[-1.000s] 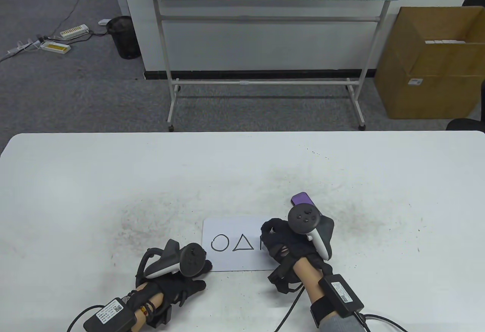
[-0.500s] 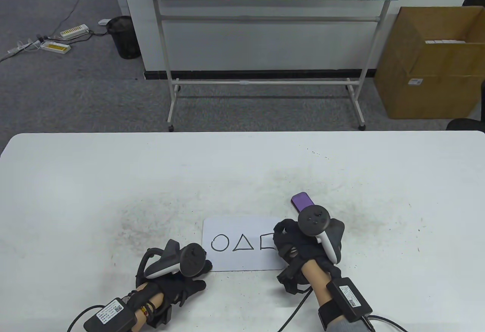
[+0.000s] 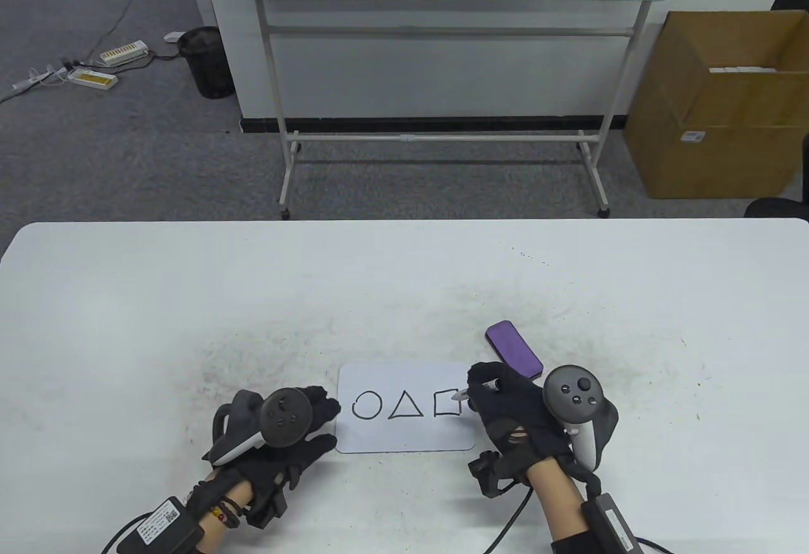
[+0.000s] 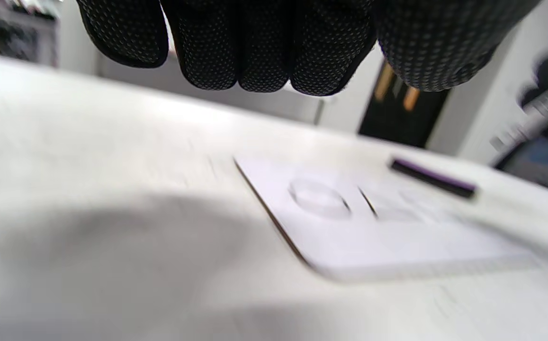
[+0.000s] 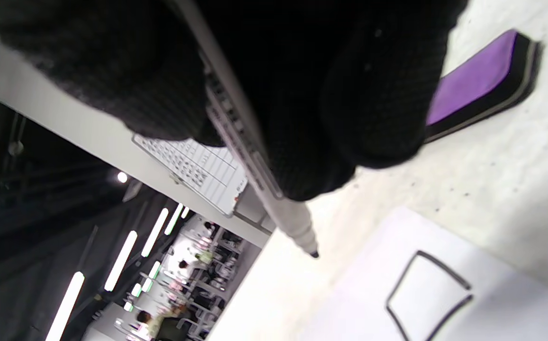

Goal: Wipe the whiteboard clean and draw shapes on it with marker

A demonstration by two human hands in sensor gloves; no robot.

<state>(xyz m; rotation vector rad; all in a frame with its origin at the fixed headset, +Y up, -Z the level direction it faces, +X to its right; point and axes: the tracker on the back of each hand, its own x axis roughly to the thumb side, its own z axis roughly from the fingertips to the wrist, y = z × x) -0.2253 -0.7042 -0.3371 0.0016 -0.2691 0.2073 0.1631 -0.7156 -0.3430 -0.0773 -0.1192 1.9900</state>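
Note:
A small whiteboard [image 3: 404, 437] lies flat on the table near the front edge. It bears a black circle [image 3: 366, 405], a triangle [image 3: 406, 405] and a square [image 3: 447, 403]. My right hand [image 3: 480, 386] grips a marker [image 3: 460, 394] at the board's right end. In the right wrist view the marker [image 5: 255, 166] points its tip just off the square [image 5: 427, 293], slightly above the surface. A purple eraser [image 3: 514, 348] lies just beyond that hand. My left hand [image 3: 319, 421] sits at the board's left edge with loose fingers, holding nothing. The left wrist view is blurred and shows the whiteboard [image 4: 387, 241] apart from the fingertips [image 4: 264, 57].
Grey smudges mark the white table [image 3: 189, 276] around the board. Beyond the table stand a large whiteboard on a wheeled frame [image 3: 442, 29], a cardboard box [image 3: 720, 111] at the right and a black bin [image 3: 205, 61] at the left. Cables lie on the carpet.
My right hand has slid right off the board, uncovering a closed square. My left hand has shifted left from the board's lower left corner and its fingers have spread.

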